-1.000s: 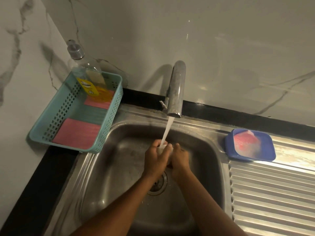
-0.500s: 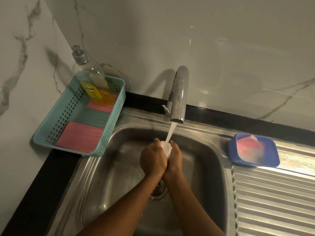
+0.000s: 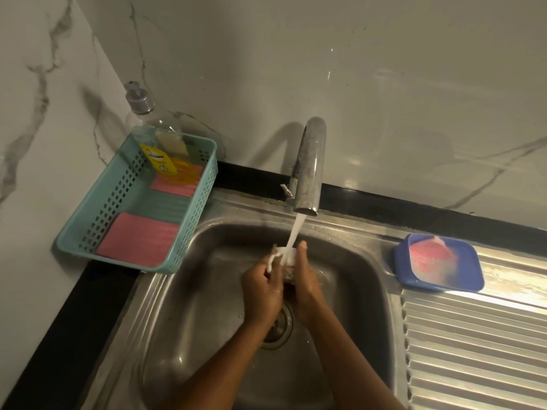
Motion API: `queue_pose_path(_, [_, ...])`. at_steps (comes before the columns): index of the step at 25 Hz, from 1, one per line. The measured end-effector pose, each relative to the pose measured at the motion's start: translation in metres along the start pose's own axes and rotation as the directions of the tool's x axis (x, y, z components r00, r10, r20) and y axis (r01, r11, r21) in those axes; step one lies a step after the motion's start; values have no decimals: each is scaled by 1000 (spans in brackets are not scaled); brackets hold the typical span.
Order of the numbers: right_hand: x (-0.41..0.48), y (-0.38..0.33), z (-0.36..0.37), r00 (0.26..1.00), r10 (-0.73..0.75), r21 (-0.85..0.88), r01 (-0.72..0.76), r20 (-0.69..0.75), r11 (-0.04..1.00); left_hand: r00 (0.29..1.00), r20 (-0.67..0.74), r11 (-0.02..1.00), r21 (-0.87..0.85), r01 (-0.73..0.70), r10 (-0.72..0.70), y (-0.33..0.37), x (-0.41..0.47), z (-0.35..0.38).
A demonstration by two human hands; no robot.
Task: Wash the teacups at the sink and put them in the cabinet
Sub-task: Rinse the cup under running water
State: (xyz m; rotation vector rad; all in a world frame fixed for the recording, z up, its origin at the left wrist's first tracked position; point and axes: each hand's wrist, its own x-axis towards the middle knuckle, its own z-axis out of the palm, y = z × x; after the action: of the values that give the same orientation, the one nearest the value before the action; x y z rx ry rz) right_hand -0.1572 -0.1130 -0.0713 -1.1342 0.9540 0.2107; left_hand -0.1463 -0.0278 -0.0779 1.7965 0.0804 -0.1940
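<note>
The washing step is judged to be in hand. A steel sink (image 3: pixel 189 291) is set into the counter (image 3: pixel 59 335), and water is poured from the tap (image 3: pixel 309 167) into its basin. Under the stream, above the drain, the left hand (image 3: pixel 262 287) and the right hand (image 3: pixel 306 279) are brought close together. Both are curled round a small white teacup (image 3: pixel 289 255), which is held between them and largely hidden by the fingers. No cabinet is seen. Next, a firm grip on the wet cup is likely called for while it is rinsed all round and then lifted clear.
</note>
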Motion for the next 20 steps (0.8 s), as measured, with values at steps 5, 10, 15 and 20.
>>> queue_pose_path(5, [-18,16,11,969,-248,94,249,-26,964,988,-84,950,294,-101,131,16,14,-5])
queue_pose_path(10, [-26,21,10,917,-292,6,305,-271,952,985,150,884,443,-146,87,17,17,-1])
queue_pose_path(15, [-31,6,8,997,80,450,-72,2,890,913,364,976,-37,214,-186,29,15,-11])
queue_pose_path(20, [-38,4,-1,990,-26,447,-37,135,894,891,422,962,-127,242,-168,34,22,-27])
